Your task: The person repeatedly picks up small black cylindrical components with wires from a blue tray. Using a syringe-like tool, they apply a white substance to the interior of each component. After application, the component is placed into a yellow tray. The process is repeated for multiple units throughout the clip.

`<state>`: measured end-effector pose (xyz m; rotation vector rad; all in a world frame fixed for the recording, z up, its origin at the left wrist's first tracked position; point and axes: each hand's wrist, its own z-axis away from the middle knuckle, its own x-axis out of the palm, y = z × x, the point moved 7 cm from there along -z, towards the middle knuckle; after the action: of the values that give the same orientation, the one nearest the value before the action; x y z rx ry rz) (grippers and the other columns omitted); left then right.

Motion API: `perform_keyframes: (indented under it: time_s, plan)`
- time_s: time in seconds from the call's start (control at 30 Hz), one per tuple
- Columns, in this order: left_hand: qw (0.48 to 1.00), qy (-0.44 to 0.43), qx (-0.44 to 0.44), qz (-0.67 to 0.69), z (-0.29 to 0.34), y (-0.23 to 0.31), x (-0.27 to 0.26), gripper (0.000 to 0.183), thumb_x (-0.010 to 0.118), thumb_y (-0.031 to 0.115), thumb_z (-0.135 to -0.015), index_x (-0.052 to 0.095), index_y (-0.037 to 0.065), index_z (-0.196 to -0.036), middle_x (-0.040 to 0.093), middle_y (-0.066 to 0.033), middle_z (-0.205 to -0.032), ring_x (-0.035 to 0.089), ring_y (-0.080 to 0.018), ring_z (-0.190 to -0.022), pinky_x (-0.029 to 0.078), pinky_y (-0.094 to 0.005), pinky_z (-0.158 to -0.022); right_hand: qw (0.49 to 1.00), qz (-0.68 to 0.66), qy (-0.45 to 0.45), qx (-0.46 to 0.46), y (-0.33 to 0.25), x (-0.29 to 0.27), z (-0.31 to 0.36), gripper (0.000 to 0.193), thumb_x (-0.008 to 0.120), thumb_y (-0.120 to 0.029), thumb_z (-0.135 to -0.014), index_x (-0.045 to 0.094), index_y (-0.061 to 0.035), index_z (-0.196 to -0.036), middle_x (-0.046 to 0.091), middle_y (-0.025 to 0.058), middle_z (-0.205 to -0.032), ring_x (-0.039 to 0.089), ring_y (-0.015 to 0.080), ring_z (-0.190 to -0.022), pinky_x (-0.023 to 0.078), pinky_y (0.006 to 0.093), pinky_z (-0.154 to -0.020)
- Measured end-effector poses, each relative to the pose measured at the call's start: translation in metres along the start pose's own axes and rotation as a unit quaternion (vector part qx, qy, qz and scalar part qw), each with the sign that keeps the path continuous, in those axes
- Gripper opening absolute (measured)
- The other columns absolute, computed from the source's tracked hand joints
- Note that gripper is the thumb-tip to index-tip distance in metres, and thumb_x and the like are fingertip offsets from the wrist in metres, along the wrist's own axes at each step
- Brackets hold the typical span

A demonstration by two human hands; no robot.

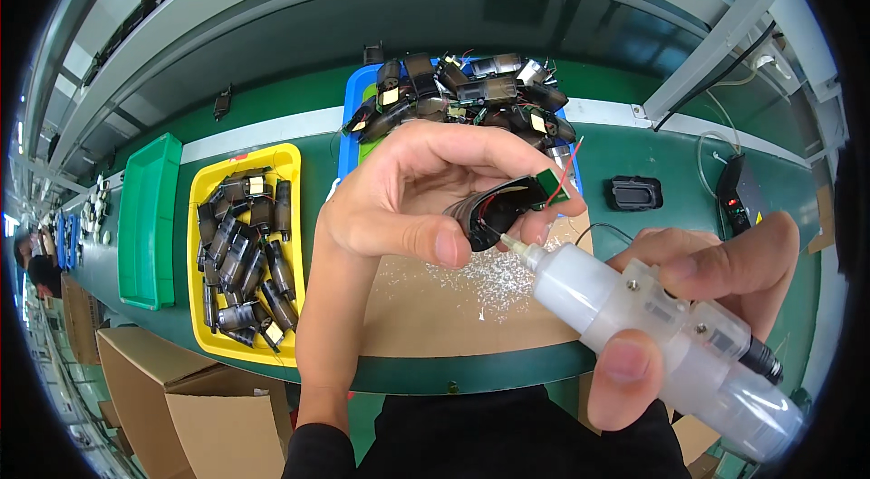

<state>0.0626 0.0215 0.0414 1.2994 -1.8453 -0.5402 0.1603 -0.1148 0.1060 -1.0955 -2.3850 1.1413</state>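
My left hand (408, 180) is closed round a dark translucent plastic housing (485, 212) and holds it above the work mat. A small green circuit board (551, 187) and a red wire (569, 173) stick out at its right end. In my right hand (698, 280), fingers wrapped round it, is a white translucent glue syringe (598, 298) with metal screws. Its narrow tip (515, 244) points up and left, at the housing's open end. Whether the tip touches the inside, I cannot tell.
A blue tray (349, 130) heaped with similar dark housings stands behind my hands. To the left are a yellow tray (292, 252) of them and a green tray (149, 221). White crumbs (498, 284) lie on a brown board (426, 334). A black holder (634, 193) and black device (743, 193) sit right.
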Motion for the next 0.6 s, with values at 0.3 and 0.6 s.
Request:
perform_keyframes:
  time_s: [0.3, 0.6]
  plan:
    - [1.000, 0.007, 0.016, 0.019, 0.0012, -0.0001, 0.0010, 0.066, 0.077, 0.019, -0.073, 0.047, -0.014, -0.122, 0.056, -0.0279, -0.115, 0.059, -0.0258, -0.099, 0.047, -0.0349, -0.088, 1.000, 0.009, -0.005, -0.004, -0.0009, -0.0001, 0.0017, 0.053, 0.071, -0.033, -0.066, 0.032, -0.0047, -0.088, 0.047, 0.0062, -0.061, 0.041, 0.0094, -0.048, 0.034, 0.0206, -0.048]
    - [0.999, 0.034, -0.004, -0.007, 0.0006, 0.0009, 0.0002, 0.064, 0.076, 0.023, -0.073, 0.049, -0.015, -0.117, 0.056, -0.0264, -0.108, 0.058, -0.0262, -0.094, 0.047, -0.0354, -0.083, 1.000, 0.015, -0.007, -0.004, -0.0006, -0.0007, 0.0011, 0.052, 0.070, -0.033, -0.065, 0.032, -0.0046, -0.087, 0.046, 0.0054, -0.059, 0.039, 0.0087, -0.047, 0.032, 0.0200, -0.047]
